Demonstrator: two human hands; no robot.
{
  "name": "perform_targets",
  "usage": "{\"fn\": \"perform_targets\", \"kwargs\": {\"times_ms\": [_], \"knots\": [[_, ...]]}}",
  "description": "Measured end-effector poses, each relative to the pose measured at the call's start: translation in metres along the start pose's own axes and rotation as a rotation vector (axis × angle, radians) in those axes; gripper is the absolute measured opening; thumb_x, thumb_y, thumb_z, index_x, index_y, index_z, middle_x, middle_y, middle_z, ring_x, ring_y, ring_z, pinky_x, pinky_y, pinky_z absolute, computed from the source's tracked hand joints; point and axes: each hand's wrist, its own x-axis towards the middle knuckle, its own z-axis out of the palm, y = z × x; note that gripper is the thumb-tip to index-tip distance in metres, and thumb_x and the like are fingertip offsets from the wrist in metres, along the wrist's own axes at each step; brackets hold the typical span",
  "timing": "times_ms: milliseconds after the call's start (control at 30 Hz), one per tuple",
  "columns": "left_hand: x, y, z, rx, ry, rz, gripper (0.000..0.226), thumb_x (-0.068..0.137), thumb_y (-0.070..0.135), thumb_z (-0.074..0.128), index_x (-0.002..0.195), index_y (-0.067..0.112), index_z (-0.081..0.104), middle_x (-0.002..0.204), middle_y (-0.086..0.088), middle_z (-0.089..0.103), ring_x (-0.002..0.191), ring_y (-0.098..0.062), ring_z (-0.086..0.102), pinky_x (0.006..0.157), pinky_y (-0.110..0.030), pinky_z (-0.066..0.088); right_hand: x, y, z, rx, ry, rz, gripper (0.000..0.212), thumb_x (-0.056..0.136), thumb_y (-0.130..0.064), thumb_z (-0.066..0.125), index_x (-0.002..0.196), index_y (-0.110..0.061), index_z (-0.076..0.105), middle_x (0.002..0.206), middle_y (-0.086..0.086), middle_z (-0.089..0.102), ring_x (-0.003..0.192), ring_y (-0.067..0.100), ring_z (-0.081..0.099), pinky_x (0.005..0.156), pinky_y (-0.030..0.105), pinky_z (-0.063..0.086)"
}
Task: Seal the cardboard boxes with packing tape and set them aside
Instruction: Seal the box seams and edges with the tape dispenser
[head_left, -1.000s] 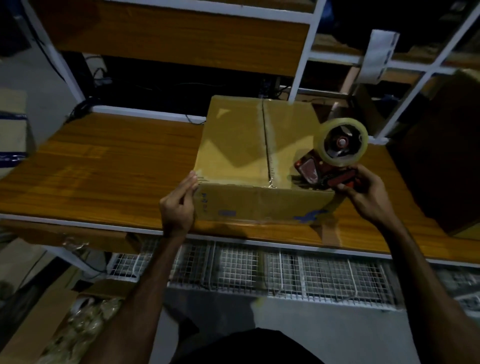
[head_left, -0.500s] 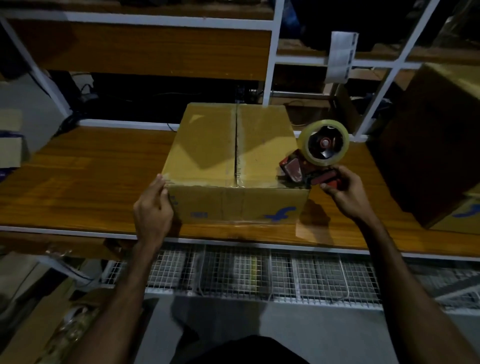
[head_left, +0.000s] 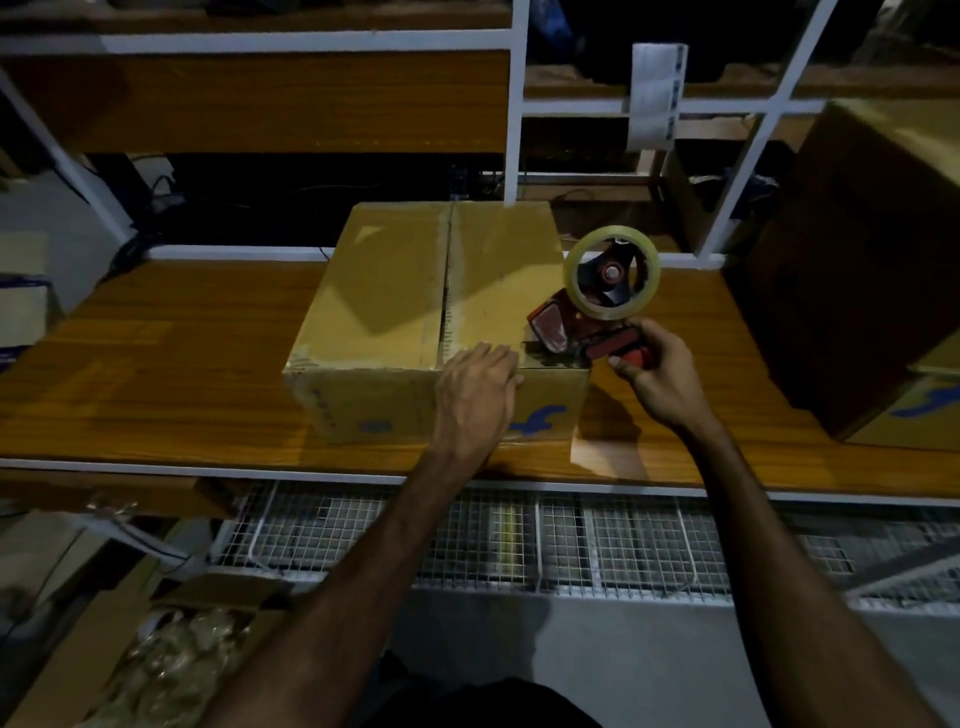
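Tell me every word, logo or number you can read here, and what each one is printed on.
No full word or number is readable.
"f": blue looped mark on the front of the cardboard box, right of the left hand.
Small blue stamp on the same front: blurred.
Blue mark on the box at right: cut off, unreadable.
White paper strip on the rack: too small.

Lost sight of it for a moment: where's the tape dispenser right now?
In the head view, the tape dispenser is right of centre, gripped by the right hand at the near right top corner of the cardboard box.
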Motion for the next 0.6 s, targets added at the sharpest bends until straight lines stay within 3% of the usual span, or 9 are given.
{"fn": "perform_targets", "kwargs": {"times_ms": [267, 367, 467, 600], "knots": [[-0.01, -0.013, 0.016, -0.058, 0.08, 0.014, 0.026, 0.096, 0.015, 0.074, 0.122, 0.011, 0.076, 0.126, -0.008, 0.074, 0.123, -0.027, 0.068, 0.11, -0.043, 0.046, 0.008, 0.009, -0.008, -0.09, -0.043, -0.014, 0.047, 0.086, -0.042, 0.071, 0.132, -0.05, 0.06, 0.133, -0.019, 0.068, 0.133, 0.014, 0.059, 0.11, 0.062, 0.048], [-0.01, -0.018, 0.016, -0.066, 0.08, 0.036, 0.028, 0.096, 0.014, 0.075, 0.124, 0.01, 0.075, 0.126, -0.008, 0.074, 0.123, -0.028, 0.068, 0.109, -0.044, 0.046, 0.004, 0.02, -0.037, -0.152, 0.026, -0.002, 0.049, 0.082, -0.051, 0.068, 0.131, -0.051, 0.059, 0.133, -0.019, 0.068, 0.132, 0.015, 0.061, 0.108, 0.063, 0.049], [-0.01, -0.02, 0.018, -0.079, 0.088, 0.042, 0.03, 0.092, 0.007, 0.077, 0.122, 0.01, 0.076, 0.125, -0.009, 0.075, 0.122, -0.028, 0.069, 0.108, -0.046, 0.049, -0.01, 0.039, -0.081, -0.219, 0.076, 0.02, 0.04, 0.093, -0.029, 0.076, 0.124, -0.05, 0.062, 0.129, -0.016, 0.071, 0.129, 0.015, 0.064, 0.107, 0.063, 0.051], [-0.009, -0.023, 0.017, -0.087, 0.085, 0.065, 0.032, 0.091, 0.006, 0.078, 0.123, 0.01, 0.075, 0.125, -0.009, 0.075, 0.121, -0.029, 0.069, 0.106, -0.049, 0.051, -0.034, 0.055, -0.108, -0.213, 0.038, 0.014, 0.047, 0.098, -0.014, 0.075, 0.121, -0.054, 0.061, 0.126, -0.016, 0.07, 0.128, 0.014, 0.065, 0.107, 0.061, 0.053]]}}
